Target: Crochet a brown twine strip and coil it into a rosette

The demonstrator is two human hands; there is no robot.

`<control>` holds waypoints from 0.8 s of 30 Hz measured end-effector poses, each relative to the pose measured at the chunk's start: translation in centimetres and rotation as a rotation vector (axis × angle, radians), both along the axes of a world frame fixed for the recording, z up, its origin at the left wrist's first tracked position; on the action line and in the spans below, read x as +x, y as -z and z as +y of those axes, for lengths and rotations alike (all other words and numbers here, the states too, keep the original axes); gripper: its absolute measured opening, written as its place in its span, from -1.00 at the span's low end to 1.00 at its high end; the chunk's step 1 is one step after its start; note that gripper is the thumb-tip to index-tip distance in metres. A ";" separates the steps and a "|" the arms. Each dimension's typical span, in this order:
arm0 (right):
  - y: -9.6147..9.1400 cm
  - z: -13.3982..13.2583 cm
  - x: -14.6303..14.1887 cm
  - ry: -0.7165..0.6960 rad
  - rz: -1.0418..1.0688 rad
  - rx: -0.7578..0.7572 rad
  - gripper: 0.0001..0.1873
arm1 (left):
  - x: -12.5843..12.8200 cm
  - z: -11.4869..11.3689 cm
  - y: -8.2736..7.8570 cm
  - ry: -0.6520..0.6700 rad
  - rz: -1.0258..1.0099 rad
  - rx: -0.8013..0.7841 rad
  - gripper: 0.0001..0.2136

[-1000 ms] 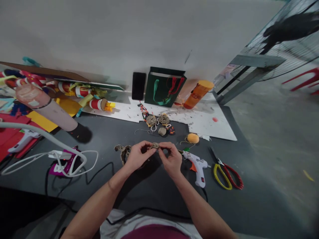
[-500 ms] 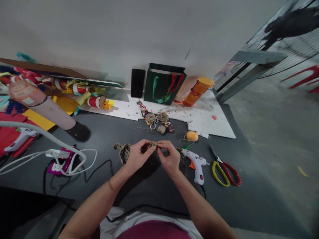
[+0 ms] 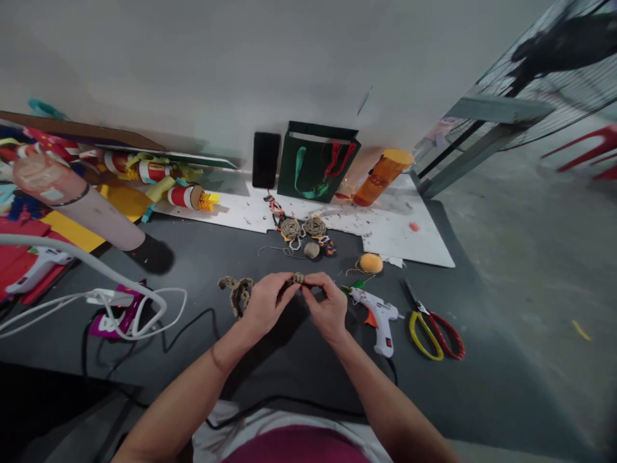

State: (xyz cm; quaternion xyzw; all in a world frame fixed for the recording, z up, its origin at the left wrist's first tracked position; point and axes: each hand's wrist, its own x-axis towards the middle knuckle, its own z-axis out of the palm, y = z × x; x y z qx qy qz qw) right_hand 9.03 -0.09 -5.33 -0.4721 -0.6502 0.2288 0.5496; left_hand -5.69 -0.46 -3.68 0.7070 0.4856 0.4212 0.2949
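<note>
Between the fingertips of both hands is a brown crocheted strip (image 3: 237, 292), its end curled into a small roll (image 3: 299, 278). My left hand (image 3: 267, 302) pinches it from the left, and the rest of the strip trails out beyond that hand onto the table. From the right, my right hand (image 3: 328, 310) grips the same roll with thumb and fingers. Beyond the hands lie two brown coiled rosettes (image 3: 290, 229) with beads, and a small brown yarn ball (image 3: 312, 250). A white hot glue gun (image 3: 384, 318) rests just right of my right hand.
Red-and-yellow-handled scissors (image 3: 427, 318) and an orange yarn ball (image 3: 371, 263) lie to the right. Along the wall stand a phone (image 3: 266, 160), a green gift bag (image 3: 308, 161) and an orange bottle (image 3: 383, 177). A purple power strip (image 3: 113, 321) with white cables sits left, near a tumbler (image 3: 101, 215).
The small roll has turned slightly between my fingertips, showing more of its coiled side. Both hands stay in nearly the same place.
</note>
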 end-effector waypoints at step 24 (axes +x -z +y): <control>-0.1 0.6 0.2 -0.184 0.253 -0.431 -0.79 | -0.5 0.5 0.7 -0.069 0.275 0.183 -0.83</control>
